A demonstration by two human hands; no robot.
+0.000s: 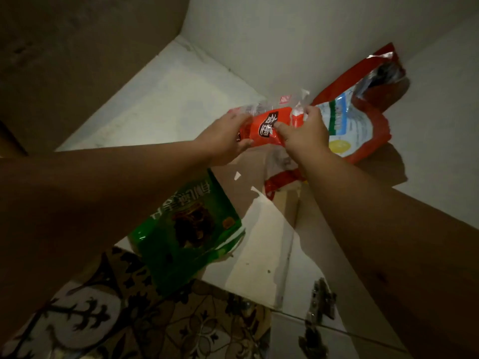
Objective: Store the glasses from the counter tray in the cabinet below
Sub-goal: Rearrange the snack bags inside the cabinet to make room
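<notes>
No glasses or tray show in this view; inside the white cabinet [160,99] both hands hold an orange packet [269,125] above its floor. The left hand [223,138] has its fingers closed round the packet's left end, and the right hand [305,133] pinches the right end, thumb on the front. Behind it a red bag [363,120] leans at the back wall, perhaps touching the packet, and a green bag [189,229] lies at the front edge under the left forearm.

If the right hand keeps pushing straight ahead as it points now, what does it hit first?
Probably the large red bag leaning against the cabinet's back wall, just beyond the right hand and its orange packet. Depth is unclear.
</notes>
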